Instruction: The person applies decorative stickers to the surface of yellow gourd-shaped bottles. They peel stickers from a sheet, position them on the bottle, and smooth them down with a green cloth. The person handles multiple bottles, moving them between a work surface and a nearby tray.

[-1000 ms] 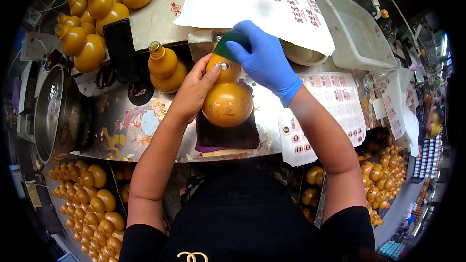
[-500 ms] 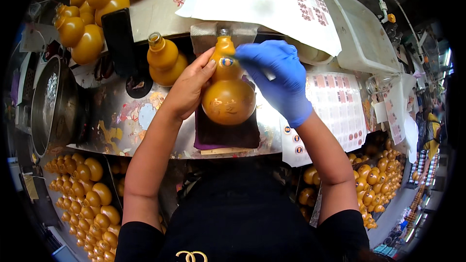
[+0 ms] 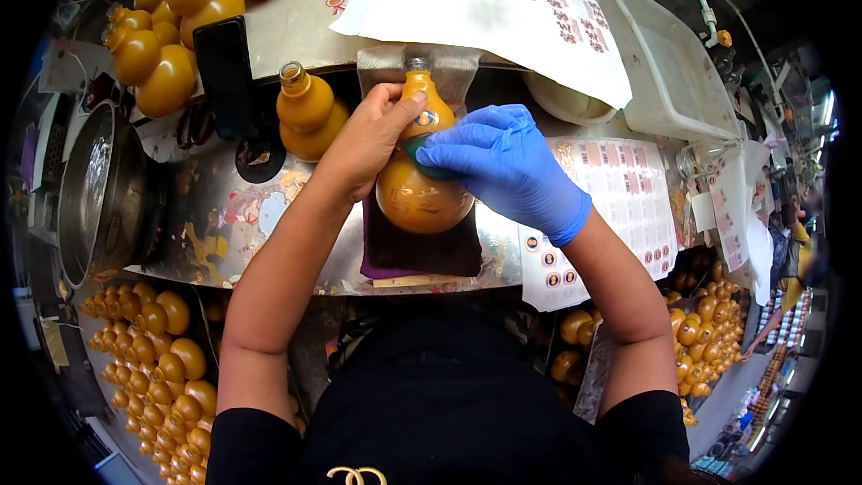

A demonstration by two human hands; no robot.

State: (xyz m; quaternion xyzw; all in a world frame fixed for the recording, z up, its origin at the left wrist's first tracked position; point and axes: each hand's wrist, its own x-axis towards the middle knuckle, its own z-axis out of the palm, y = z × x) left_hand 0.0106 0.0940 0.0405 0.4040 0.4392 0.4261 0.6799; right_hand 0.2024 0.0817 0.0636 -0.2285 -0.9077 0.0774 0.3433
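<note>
A yellow-brown gourd-shaped bottle [image 3: 424,207] lies on a dark cloth pad [image 3: 420,256], its glass mouth pointing away from me. My left hand [image 3: 370,136] is bare and closed round the upper bulb, thumb beside a small round label [image 3: 426,118]. In a blue glove, my right hand [image 3: 512,166] pinches a small dark green piece [image 3: 415,151] and presses it on the bottle's waist, just below the label; whether it is a pad or a scraper I cannot tell. Gold characters mark the lower bulb. Sheets of round stickers [image 3: 566,256] lie to the right.
Two similar bottles [image 3: 305,112] stand left of my hands, near an upright black phone [image 3: 224,72]. A metal basin [image 3: 99,198] is far left, a white plastic tub [image 3: 669,63] far right. Printed sheets [image 3: 489,13] cover the back ledge. Many bottles [image 3: 153,368] fill containers below.
My right hand has moved down from the label to the bottle's waist, and the green piece now shows plainly. My left hand has shifted slightly over the upper bulb.
</note>
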